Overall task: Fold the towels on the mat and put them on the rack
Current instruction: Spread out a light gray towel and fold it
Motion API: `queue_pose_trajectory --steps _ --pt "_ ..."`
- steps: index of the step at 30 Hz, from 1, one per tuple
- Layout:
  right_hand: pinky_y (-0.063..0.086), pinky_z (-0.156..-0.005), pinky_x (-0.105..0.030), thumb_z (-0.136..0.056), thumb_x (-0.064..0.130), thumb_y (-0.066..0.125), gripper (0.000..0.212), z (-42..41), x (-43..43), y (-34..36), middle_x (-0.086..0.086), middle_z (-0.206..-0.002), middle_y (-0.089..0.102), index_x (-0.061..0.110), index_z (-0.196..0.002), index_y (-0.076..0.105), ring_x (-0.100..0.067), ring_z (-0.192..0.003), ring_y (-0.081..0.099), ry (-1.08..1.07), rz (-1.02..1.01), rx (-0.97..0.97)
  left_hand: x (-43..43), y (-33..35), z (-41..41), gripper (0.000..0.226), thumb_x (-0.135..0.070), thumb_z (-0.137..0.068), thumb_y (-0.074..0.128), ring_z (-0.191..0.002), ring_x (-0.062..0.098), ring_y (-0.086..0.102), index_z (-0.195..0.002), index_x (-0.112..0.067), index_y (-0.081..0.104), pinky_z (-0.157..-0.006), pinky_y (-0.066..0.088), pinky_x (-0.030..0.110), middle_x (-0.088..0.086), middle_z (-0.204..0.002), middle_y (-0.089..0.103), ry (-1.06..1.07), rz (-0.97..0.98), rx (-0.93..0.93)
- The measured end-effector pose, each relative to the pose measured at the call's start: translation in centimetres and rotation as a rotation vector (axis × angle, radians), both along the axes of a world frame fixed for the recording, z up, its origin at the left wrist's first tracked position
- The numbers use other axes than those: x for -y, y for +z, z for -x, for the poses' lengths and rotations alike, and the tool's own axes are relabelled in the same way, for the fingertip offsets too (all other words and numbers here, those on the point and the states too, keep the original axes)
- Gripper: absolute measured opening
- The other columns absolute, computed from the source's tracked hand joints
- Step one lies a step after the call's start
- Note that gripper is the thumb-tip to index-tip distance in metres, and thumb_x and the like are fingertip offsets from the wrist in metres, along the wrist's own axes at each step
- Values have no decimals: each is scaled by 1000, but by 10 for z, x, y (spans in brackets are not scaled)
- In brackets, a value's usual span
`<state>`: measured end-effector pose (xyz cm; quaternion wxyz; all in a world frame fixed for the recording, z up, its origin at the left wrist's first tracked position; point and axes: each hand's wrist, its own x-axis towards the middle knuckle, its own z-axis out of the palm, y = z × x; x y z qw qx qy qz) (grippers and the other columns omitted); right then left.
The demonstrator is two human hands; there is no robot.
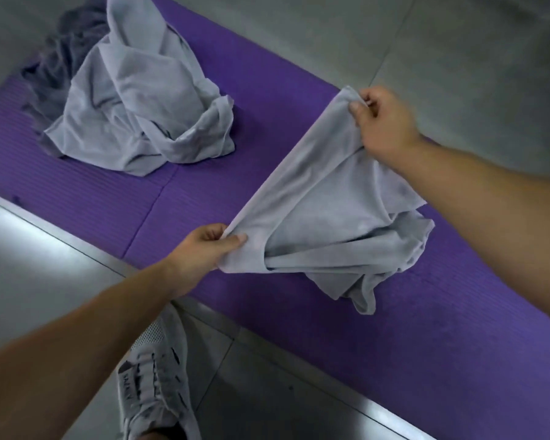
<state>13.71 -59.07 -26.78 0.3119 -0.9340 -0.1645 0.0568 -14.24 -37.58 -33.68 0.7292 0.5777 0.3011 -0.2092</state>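
Two grips pinched grey towel (324, 204) edge: left grip (204, 246) centre, right grip (385, 122) upper right. Lower corners hidden in folds; towel pile (140, 100) cut off upper left.

1 light grey towel (331, 198) half-raised over the purple mat (92, 192); crumpled towel (134, 100) and darker towel (64, 58) heaped far left

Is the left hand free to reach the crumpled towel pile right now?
Probably not yet: the left hand pinches a corner of the grey towel, which the right hand also holds. Only bare mat lies between it and the crumpled pile.
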Motion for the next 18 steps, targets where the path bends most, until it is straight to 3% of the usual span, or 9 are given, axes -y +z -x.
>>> queue_pose_trajectory --steps 3,5,8,11,15,18 --pt "34 -76 -24 -101 31 53 25 -16 -36 -23 -2 -98 61 12 -110 66 -17 -92 53 -5 44 18 -14 -13 10 46 -32 -84 81 -100 33 63 -113 0 65 -89 51 45 18 -109 68 171 147 -58" --pt "34 -76 -22 -102 30 53 26 -23 -54 -37 -7 -106 66 11 -113 67 -21 -96 58 -15 59 -27 -20 -18 16 41 -21 -85 77 -107 31 68 -117 2 66 -92 55 41 16 -118 71 106 193 -98" --pt "37 -76 -23 -101 31 55 26 -24 -73 -54 -10 -110 69 11 -112 69 -18 -92 58 24 84 -89 -23 -21 17 36 -11 -83 79 -104 27 71 -116 -5 69 -85 58 36 12 -111 75 -46 108 -126" --pt "43 -84 -28 -98 41 59 34 -23 -78 -67 -8 -114 68 13 -114 69 -23 -103 61 3 129 -137 -26 -25 14 30 -9 -85 77 -109 32 70 -114 -8 69 -95 58 47 13 -111 74 51 26 -128" --pt "48 -79 -36 -91 54 60 46 -25 -60 -77 -7 -98 66 10 -103 69 -27 -89 61 -59 347 -354 -28 -25 9 35 -7 -87 73 -118 34 66 -121 -9 65 -89 58 43 13 -120 72 313 243 -102" --pt "54 -87 -40 -90 48 66 37 -29 -44 -80 -9 -91 70 12 -89 71 -29 -90 66 -109 341 -388 -35 -20 10 45 -7 -90 70 -115 26 68 -133 -17 62 -83 58 34 8 -127 70 303 383 -75"
